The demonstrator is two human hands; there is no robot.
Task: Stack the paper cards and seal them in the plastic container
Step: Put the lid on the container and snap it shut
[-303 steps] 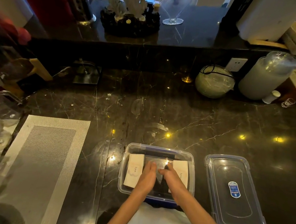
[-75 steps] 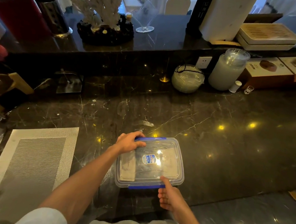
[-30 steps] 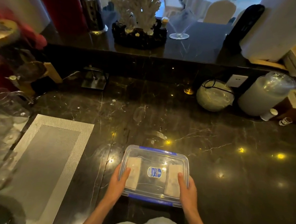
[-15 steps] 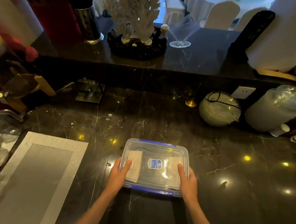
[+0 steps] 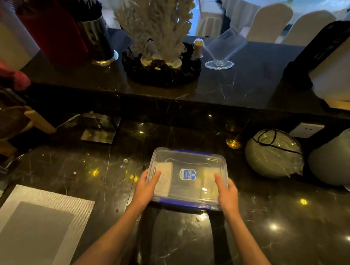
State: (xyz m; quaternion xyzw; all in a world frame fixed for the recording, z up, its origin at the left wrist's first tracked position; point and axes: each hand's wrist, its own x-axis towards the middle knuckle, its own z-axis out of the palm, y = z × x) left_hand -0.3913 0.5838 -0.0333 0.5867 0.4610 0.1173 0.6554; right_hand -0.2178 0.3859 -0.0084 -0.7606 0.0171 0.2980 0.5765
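While both hands bracket it, the plastic container (image 5: 187,178) sits on the dark marble counter (image 5: 289,230), dead ahead of the person, long axis running left-right. Left hand (image 5: 145,188) grips the left short end, thumb over the lid (image 5: 188,161); right hand (image 5: 227,195) mirrors it on the right end — both closed on the box, equally near. Paper cards (image 5: 163,179) lie inside in two pale piles under the clear lid, w/ a blue latch (image 5: 185,203) along the near edge. Lid looks seated; prob. next is pressing the end latches, right under each palm. Can't tell if they've clicked.
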